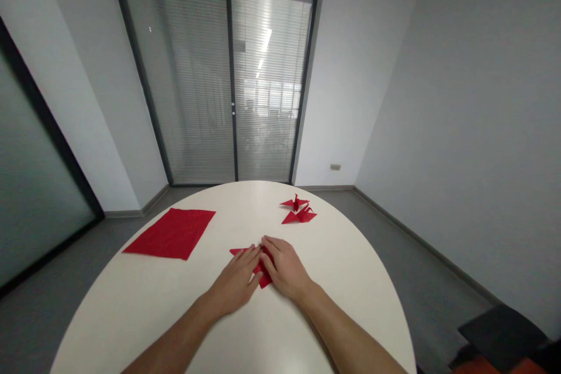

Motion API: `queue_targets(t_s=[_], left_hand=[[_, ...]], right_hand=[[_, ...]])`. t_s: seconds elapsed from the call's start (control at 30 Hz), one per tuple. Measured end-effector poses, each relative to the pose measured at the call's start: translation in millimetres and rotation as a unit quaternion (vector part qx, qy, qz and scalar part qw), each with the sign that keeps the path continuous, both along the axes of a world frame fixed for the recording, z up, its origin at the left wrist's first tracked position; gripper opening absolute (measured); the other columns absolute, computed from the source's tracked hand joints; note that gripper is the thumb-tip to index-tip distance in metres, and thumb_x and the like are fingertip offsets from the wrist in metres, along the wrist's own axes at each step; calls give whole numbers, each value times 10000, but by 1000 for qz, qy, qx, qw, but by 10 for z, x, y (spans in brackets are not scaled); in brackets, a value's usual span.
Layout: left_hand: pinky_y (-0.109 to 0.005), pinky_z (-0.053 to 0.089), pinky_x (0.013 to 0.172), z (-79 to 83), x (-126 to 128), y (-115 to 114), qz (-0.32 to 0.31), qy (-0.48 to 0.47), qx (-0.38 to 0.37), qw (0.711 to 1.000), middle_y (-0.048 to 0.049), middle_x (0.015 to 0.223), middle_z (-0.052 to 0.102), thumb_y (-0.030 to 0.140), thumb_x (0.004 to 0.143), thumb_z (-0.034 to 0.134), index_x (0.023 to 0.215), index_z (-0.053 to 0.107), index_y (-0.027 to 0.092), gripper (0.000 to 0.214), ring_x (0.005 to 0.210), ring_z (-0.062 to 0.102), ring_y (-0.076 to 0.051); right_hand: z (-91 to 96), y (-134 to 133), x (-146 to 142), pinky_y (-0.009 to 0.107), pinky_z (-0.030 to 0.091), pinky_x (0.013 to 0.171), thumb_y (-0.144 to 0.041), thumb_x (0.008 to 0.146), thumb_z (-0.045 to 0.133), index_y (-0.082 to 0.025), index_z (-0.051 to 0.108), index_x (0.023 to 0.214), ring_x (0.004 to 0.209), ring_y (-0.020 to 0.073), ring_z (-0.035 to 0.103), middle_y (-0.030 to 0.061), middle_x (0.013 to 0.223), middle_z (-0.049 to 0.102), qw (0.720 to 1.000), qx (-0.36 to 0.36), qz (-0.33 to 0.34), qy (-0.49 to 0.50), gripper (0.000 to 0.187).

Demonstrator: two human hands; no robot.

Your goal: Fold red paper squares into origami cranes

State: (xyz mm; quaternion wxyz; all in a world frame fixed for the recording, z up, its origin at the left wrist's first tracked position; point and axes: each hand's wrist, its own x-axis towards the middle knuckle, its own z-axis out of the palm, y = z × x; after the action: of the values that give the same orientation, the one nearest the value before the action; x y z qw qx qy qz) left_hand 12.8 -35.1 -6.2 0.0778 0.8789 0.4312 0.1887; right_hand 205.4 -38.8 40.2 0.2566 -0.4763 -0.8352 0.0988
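Both of my hands rest on a small piece of folded red paper [264,278] lying on the white round table [333,280]. My left hand [234,283] lies flat with its fingers stretched over the paper's left part. My right hand [283,266] presses down on the paper's right part, fingers together and pointing left. Most of the paper is hidden under the hands; only a red corner at the left and a tip below show.
A flat red paper sheet [172,233] lies at the table's left. Two folded red paper cranes [299,211] sit beyond my hands. A glass door with blinds [228,82] stands behind the table. A dark object [499,336] sits on the floor at right.
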Motion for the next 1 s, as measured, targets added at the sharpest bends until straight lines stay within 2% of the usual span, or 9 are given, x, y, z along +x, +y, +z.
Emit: queue_targets(t_s=[0.13, 0.27, 0.47, 0.63, 0.73, 0.87, 0.93, 1.0], left_hand=[[-438, 284, 1205, 13, -8, 6, -21, -2, -6, 1000, -92, 1586, 352, 248, 1021, 333, 1532, 334, 198, 514, 1469, 318, -215], [-442, 278, 1199, 36, -32, 27, -6, 35, -14, 999, -137, 1590, 324, 279, 1028, 286, 1528, 336, 131, 524, 1480, 289, -234], [-478, 253, 1195, 52, -67, 42, 59, 73, -26, 995, -156, 1598, 292, 322, 1016, 279, 1515, 348, 100, 551, 1489, 263, -260], [-541, 242, 1191, 92, -43, 15, 127, 48, -11, 991, -214, 1599, 252, 368, 985, 370, 1499, 355, 48, 606, 1497, 214, -320], [-494, 260, 1202, 132, -36, 6, 84, 2, 35, 996, -155, 1638, 166, 285, 980, 382, 1535, 299, 99, 591, 1514, 171, -273], [-423, 324, 1190, 120, -62, 28, -27, -9, 12, 1000, -85, 1592, 345, 226, 1007, 329, 1518, 367, 195, 513, 1465, 328, -204], [-438, 316, 1192, 94, -80, 43, -33, 12, -7, 999, -91, 1568, 388, 253, 1016, 329, 1494, 413, 183, 490, 1456, 345, -218], [-449, 302, 1195, 75, -93, 54, -16, 27, -16, 999, -101, 1578, 360, 288, 1021, 333, 1497, 406, 162, 498, 1467, 322, -232]], right_hand=[[-78, -31, -51, 525, 171, 1208, -411, 1041, 260, -123, 290, 1552, 1479, 279, 273, 150, 1592, 311, 993, -76, 29, -86, 587], [-79, -10, 7, 532, 60, 1222, -537, 1018, 255, -99, 198, 1574, 1522, 285, 108, 141, 1634, 146, 983, -132, 8, -124, 710], [-19, -1, 161, 559, 3, 1211, -724, 922, 325, -111, 123, 1582, 1521, 337, -13, 111, 1642, 58, 972, -183, -8, -146, 922], [22, -39, 236, 544, 3, 1216, -756, 890, 358, -113, 104, 1581, 1516, 349, -58, 88, 1647, 55, 969, -198, -1, -146, 978], [36, -44, 216, 532, -11, 1218, -763, 895, 328, -107, 98, 1581, 1516, 343, -68, 90, 1649, 52, 971, -192, -7, -143, 977], [25, -24, 175, 512, -24, 1220, -760, 908, 289, -113, 85, 1584, 1516, 323, -94, 92, 1650, 24, 973, -179, -7, -147, 959], [17, -22, 179, 512, -26, 1219, -764, 907, 278, -113, 67, 1584, 1514, 323, -107, 84, 1650, -2, 971, -184, -5, -153, 963], [15, -34, 204, 519, -20, 1218, -772, 900, 279, -108, 49, 1582, 1510, 332, -116, 82, 1648, -15, 967, -199, -6, -160, 979]])
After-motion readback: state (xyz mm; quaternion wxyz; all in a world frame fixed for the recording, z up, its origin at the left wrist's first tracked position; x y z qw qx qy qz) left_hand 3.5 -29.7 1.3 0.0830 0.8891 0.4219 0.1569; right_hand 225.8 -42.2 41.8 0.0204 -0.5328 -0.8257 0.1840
